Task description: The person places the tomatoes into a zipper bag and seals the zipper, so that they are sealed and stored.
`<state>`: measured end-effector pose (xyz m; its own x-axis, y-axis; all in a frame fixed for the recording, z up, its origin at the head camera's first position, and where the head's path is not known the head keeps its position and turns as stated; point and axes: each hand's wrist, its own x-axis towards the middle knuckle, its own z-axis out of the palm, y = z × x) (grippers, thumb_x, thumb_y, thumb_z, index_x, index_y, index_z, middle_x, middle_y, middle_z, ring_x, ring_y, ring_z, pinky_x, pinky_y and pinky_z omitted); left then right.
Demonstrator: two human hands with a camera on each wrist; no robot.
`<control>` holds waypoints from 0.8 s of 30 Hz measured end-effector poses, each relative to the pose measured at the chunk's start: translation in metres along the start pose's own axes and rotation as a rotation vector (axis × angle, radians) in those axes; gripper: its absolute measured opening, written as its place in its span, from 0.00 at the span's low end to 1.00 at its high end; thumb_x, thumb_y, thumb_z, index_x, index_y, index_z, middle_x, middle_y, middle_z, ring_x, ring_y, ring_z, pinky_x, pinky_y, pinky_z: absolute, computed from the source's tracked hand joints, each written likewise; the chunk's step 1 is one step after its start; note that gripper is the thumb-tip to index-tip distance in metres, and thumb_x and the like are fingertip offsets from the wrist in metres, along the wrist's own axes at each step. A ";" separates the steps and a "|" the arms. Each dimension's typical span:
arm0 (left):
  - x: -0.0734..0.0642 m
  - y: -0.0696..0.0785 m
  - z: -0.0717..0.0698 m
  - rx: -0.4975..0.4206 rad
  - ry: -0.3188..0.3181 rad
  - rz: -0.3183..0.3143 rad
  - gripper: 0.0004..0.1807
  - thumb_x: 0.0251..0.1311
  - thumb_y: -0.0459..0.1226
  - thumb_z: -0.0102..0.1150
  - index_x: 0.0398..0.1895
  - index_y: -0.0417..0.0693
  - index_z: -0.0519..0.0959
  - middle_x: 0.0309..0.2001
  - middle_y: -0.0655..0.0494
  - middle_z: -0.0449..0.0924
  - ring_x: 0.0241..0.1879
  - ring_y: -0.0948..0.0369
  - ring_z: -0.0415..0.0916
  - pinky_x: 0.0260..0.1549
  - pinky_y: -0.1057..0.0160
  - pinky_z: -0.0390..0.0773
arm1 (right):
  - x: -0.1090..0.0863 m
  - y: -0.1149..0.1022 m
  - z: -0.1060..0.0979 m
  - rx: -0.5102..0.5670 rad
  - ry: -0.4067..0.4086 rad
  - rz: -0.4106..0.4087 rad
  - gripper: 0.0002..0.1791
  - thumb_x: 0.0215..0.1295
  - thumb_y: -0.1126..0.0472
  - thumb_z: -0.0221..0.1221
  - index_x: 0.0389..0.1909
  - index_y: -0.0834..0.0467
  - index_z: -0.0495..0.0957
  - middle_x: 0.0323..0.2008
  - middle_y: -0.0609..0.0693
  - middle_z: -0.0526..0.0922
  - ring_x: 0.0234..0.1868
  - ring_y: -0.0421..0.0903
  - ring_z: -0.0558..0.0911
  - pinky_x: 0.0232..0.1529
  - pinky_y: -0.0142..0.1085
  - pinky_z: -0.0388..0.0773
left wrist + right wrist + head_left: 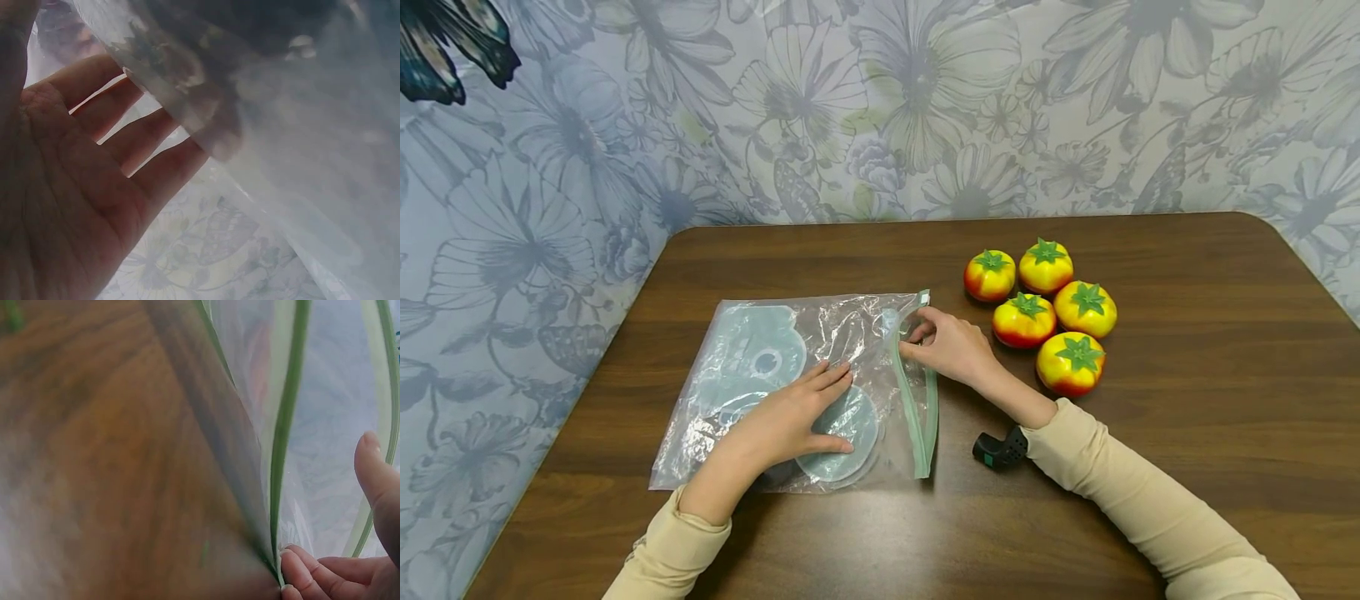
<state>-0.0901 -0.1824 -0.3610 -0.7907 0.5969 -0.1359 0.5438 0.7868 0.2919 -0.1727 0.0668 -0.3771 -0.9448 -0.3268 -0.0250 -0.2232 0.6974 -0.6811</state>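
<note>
A clear zip bag (pixel 857 333) with a green zip strip (pixel 913 408) lies flat on the table, its mouth facing right. Pale blue flat plastic pieces (pixel 767 333), some round, show through the film. My left hand (pixel 782 421) rests on the bag over these pieces, fingers straight and thumb spread. In the left wrist view the fingertips of my left hand (pixel 106 169) overlap the film. My right hand (pixel 951 346) pinches the bag's mouth near the far end of the strip. The right wrist view shows the fingers (pixel 312 575) at the strip's edge, where the two sides stand apart.
Several yellow-red tomatoes (pixel 1024 321) with green leafy tops stand in a cluster right of the bag, close to my right wrist. A black device (pixel 1000 448) sits by the right sleeve. The brown table (pixel 1210 350) meets a flower-patterned wall (pixel 925 108) behind.
</note>
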 end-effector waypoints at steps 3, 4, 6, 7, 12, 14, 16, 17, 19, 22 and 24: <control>0.000 -0.001 0.000 0.003 0.002 0.002 0.50 0.47 0.60 0.63 0.68 0.40 0.62 0.69 0.46 0.55 0.67 0.46 0.48 0.57 0.47 0.62 | 0.000 -0.002 0.000 -0.026 -0.022 0.005 0.32 0.54 0.43 0.63 0.55 0.58 0.72 0.37 0.41 0.82 0.33 0.39 0.79 0.35 0.41 0.73; 0.000 -0.001 0.000 0.004 0.002 0.002 0.50 0.47 0.60 0.63 0.68 0.40 0.62 0.69 0.46 0.56 0.67 0.46 0.48 0.57 0.47 0.62 | 0.000 -0.002 0.000 -0.033 -0.027 0.006 0.33 0.54 0.43 0.63 0.55 0.58 0.72 0.37 0.42 0.82 0.34 0.39 0.79 0.35 0.41 0.73; 0.000 -0.001 0.000 0.003 0.005 0.004 0.50 0.47 0.60 0.63 0.68 0.40 0.62 0.69 0.46 0.56 0.67 0.46 0.49 0.57 0.47 0.62 | 0.000 -0.002 -0.001 -0.031 -0.043 0.007 0.34 0.54 0.42 0.63 0.57 0.59 0.71 0.39 0.42 0.82 0.35 0.40 0.79 0.37 0.43 0.73; 0.000 -0.001 0.000 0.002 0.007 0.006 0.50 0.47 0.60 0.63 0.68 0.40 0.62 0.68 0.46 0.56 0.67 0.46 0.49 0.57 0.47 0.62 | 0.000 -0.002 -0.002 -0.024 -0.053 0.010 0.35 0.55 0.42 0.63 0.58 0.59 0.70 0.39 0.43 0.82 0.36 0.40 0.80 0.38 0.43 0.73; 0.000 -0.002 0.000 -0.004 0.019 0.014 0.50 0.47 0.60 0.64 0.67 0.39 0.62 0.68 0.46 0.57 0.67 0.45 0.50 0.56 0.46 0.63 | 0.002 -0.001 -0.006 0.042 -0.093 0.040 0.39 0.57 0.40 0.61 0.61 0.62 0.67 0.41 0.46 0.83 0.40 0.45 0.80 0.42 0.44 0.74; 0.000 -0.002 0.000 -0.001 0.022 0.015 0.50 0.46 0.60 0.64 0.67 0.39 0.62 0.68 0.46 0.57 0.67 0.45 0.50 0.56 0.47 0.64 | 0.003 0.000 -0.008 0.078 -0.103 0.059 0.39 0.58 0.40 0.60 0.62 0.63 0.67 0.41 0.48 0.83 0.41 0.46 0.79 0.41 0.43 0.74; 0.000 -0.002 0.000 0.002 0.025 0.018 0.50 0.46 0.60 0.64 0.67 0.39 0.63 0.68 0.46 0.57 0.67 0.45 0.50 0.57 0.47 0.64 | 0.004 0.001 -0.009 0.112 -0.110 0.075 0.37 0.59 0.41 0.59 0.62 0.62 0.68 0.41 0.50 0.83 0.41 0.47 0.79 0.39 0.41 0.74; 0.000 -0.002 0.000 0.004 0.026 0.020 0.50 0.46 0.60 0.64 0.67 0.39 0.63 0.68 0.45 0.57 0.67 0.45 0.50 0.57 0.47 0.63 | 0.004 0.002 -0.010 0.128 -0.113 0.078 0.37 0.60 0.41 0.59 0.62 0.63 0.68 0.41 0.51 0.83 0.40 0.48 0.79 0.38 0.41 0.75; 0.000 -0.001 0.000 0.007 0.023 0.018 0.50 0.46 0.60 0.64 0.67 0.39 0.62 0.68 0.46 0.57 0.67 0.45 0.50 0.57 0.47 0.63 | 0.004 0.002 -0.011 0.147 -0.117 0.084 0.36 0.60 0.42 0.59 0.62 0.63 0.68 0.41 0.51 0.83 0.40 0.48 0.79 0.37 0.39 0.74; -0.001 0.000 -0.003 0.012 0.023 0.014 0.50 0.46 0.60 0.64 0.67 0.38 0.62 0.68 0.45 0.56 0.67 0.45 0.50 0.57 0.47 0.63 | 0.003 0.002 -0.011 0.147 -0.115 0.078 0.36 0.60 0.43 0.59 0.61 0.64 0.68 0.40 0.51 0.83 0.39 0.48 0.78 0.36 0.39 0.74; -0.002 0.003 -0.008 0.013 0.037 0.000 0.49 0.48 0.60 0.63 0.67 0.38 0.63 0.68 0.45 0.56 0.66 0.44 0.52 0.56 0.46 0.64 | 0.003 0.001 -0.011 0.144 -0.111 0.076 0.36 0.60 0.43 0.60 0.61 0.64 0.68 0.40 0.51 0.83 0.38 0.47 0.78 0.36 0.39 0.74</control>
<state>-0.0890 -0.1826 -0.3522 -0.8002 0.5913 -0.1007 0.5476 0.7887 0.2794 -0.1786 0.0735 -0.3698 -0.9234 -0.3509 -0.1554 -0.1084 0.6268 -0.7716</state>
